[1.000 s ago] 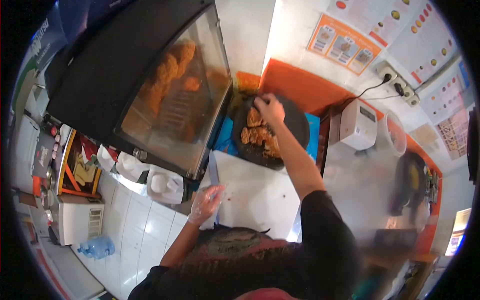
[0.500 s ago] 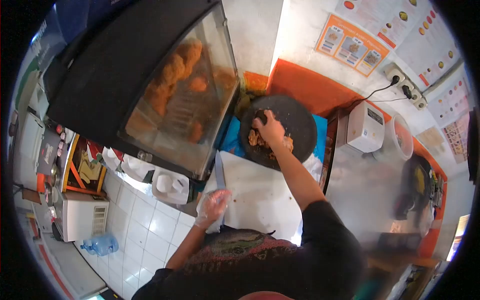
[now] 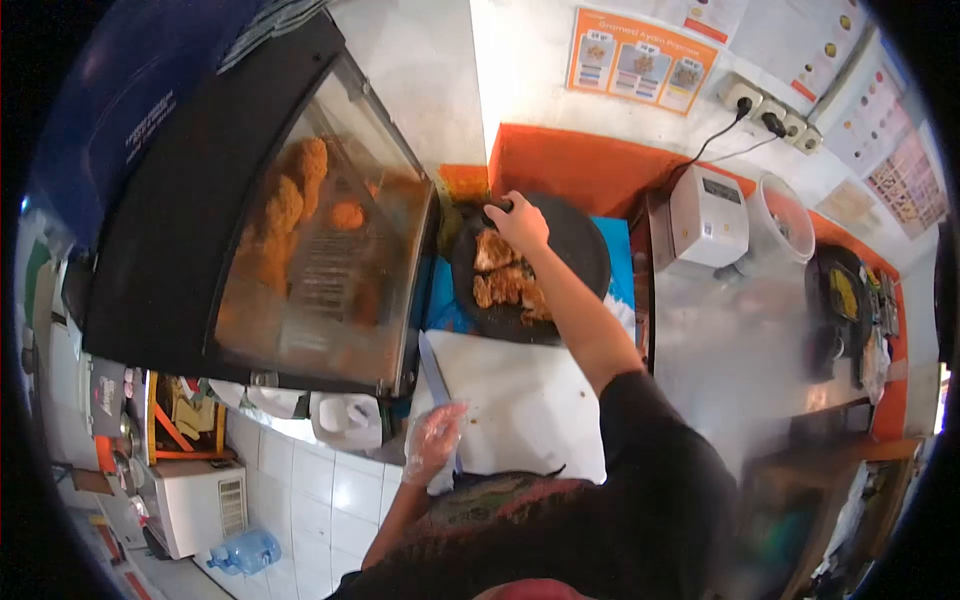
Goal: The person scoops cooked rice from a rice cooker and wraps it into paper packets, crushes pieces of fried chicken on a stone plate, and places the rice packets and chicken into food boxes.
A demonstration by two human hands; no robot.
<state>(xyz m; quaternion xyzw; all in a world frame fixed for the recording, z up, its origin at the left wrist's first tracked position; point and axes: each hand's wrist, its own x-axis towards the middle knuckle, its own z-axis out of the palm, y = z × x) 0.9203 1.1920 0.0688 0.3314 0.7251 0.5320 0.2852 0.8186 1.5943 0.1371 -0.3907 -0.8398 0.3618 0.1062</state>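
Observation:
My right hand (image 3: 522, 222) is closed around a dark pestle (image 3: 495, 210) at the upper left of a wide black stone mortar (image 3: 585, 255). Browned, crushed pieces of fried chicken (image 3: 505, 285) lie in the mortar below the hand. My left hand (image 3: 435, 437), in a clear plastic glove, is over the left side of a white cutting board (image 3: 525, 390). It partly covers a long knife (image 3: 433, 365) that lies along the board's left edge. The fingers look loosely extended, and no firm grip on the knife shows.
A glass-fronted display case (image 3: 330, 240) with fried chicken stands close on the left. Blue sheeting (image 3: 617, 250) lies under the mortar. To the right are a steel counter (image 3: 715, 340), a white appliance (image 3: 708, 215) and a clear tub (image 3: 782, 215). A water bottle (image 3: 245, 552) lies on the floor.
My right hand has moved up and left in the mortar, uncovering more chicken, with the pestle still in it. My left hand stays by the knife. The camera view has shifted.

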